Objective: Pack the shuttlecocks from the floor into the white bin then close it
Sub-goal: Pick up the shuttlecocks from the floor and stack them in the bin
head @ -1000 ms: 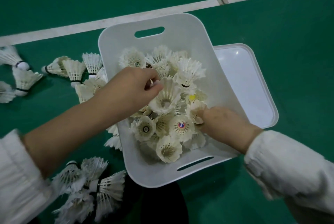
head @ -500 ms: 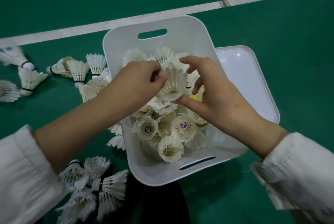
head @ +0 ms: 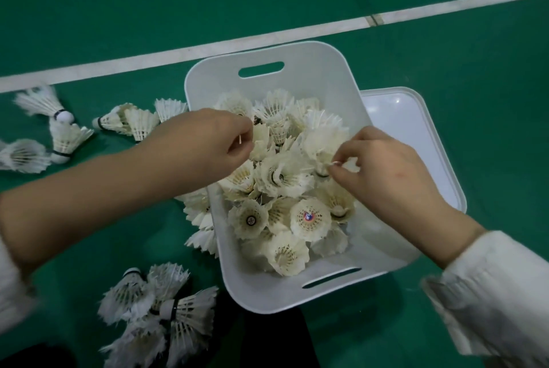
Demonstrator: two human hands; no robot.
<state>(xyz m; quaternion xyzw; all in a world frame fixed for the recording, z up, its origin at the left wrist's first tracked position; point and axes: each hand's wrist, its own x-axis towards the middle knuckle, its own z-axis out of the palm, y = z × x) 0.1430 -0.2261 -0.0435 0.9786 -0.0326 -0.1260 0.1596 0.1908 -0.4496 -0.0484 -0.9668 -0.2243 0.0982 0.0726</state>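
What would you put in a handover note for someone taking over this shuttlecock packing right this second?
Left hand: over the white bin, pinching a shuttlecock at the top of the pile.
Right hand: pinching a second shuttlecock on the pile's right side.
Done: the bin already holds a heap of shuttlecocks.
Left: pick up the loose shuttlecocks on the green floor left of the bin and the cluster nearer the person. Then fit the lid, which lies on the floor at the bin's right.
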